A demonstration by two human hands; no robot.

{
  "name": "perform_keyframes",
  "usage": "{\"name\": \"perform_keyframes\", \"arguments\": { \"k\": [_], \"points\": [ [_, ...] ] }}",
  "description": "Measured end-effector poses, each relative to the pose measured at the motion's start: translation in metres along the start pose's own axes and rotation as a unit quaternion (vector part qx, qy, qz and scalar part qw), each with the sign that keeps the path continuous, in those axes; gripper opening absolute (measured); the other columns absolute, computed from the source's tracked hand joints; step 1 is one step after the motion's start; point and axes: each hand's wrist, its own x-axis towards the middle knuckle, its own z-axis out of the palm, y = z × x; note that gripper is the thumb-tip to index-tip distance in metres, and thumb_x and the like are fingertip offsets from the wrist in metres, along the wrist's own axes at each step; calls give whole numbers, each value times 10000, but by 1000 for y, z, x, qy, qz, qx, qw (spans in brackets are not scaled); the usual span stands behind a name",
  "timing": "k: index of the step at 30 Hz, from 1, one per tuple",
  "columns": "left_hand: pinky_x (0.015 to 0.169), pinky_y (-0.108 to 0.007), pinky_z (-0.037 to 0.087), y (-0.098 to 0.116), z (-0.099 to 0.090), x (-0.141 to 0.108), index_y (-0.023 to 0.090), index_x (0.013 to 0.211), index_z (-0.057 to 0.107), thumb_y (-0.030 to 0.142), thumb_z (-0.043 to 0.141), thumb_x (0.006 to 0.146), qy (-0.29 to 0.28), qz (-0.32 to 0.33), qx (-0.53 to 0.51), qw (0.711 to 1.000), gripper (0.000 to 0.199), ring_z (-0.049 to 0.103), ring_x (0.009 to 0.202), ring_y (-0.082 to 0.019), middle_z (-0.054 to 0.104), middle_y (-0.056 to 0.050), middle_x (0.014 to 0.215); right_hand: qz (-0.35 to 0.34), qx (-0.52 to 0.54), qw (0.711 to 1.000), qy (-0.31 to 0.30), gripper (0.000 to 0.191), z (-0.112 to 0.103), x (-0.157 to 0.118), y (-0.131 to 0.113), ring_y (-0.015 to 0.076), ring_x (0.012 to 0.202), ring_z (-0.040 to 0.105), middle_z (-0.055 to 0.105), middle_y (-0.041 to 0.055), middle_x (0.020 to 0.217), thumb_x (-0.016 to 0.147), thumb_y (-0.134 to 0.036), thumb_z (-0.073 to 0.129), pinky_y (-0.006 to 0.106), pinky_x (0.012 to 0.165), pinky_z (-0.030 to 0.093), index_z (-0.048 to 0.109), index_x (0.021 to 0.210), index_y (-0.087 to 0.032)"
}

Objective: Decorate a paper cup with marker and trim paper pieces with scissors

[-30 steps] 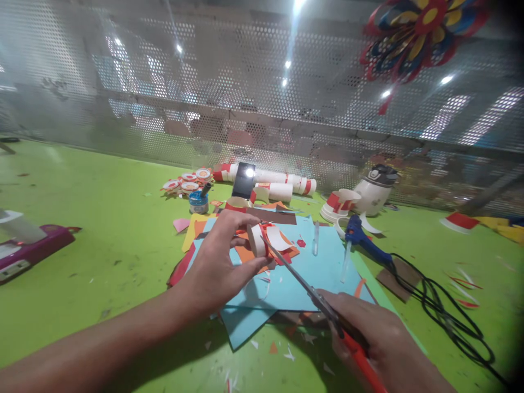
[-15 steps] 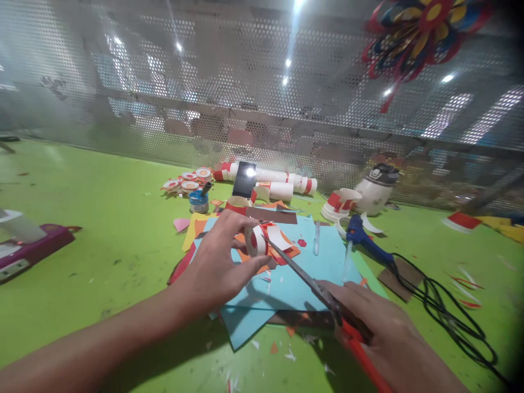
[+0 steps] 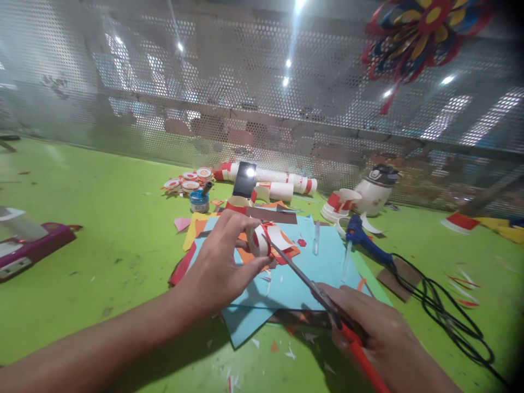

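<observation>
At the centre of the frame, above the blue paper (image 3: 331,256) on the table (image 3: 123,229), my left hand (image 3: 221,256) pinches the ring (image 3: 260,240), thumb below and fingertips above. At the lower right, my right hand (image 3: 376,330) is wrapped round the red handles of the scissors (image 3: 322,298), whose tip meets or nearly meets the ring's right side; I cannot tell whether the blades are apart. The ring looks like thin card, so I judge it light, springy, easily crushed and not very slippery. I would take it lightly by its edges, clear of the blades, since a hard squeeze could flatten it. Against half a second ago, the ring seems slightly turned, with more red showing beside the tip, though blur makes that uncertain; my hands have barely shifted.
</observation>
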Motion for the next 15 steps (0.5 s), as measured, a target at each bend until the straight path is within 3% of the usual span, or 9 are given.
{"name": "perform_keyframes", "arguments": {
  "k": [10, 15],
  "points": [
    [805, -355, 588, 0, 2, 0, 237, 1150, 494, 187, 692, 806, 4, 4, -18, 1000, 400, 552, 1011, -191, 513, -49, 1085, 5, 9, 1000, -11, 292, 1, -5, 0, 200, 691, 681, 719, 36, 773, 857, -272, 577, 279, 623, 555, 694, 1124, -250],
    [825, -398, 580, 0, 1, -2, 232, 1152, 497, 195, 691, 808, -4, 0, -4, 1000, 397, 544, 1019, -205, 522, -59, 1087, 3, 29, 1000, -8, 249, -2, -2, -3, 188, 676, 681, 727, 22, 767, 845, -268, 570, 253, 609, 546, 724, 1039, -248]
  ]
}}
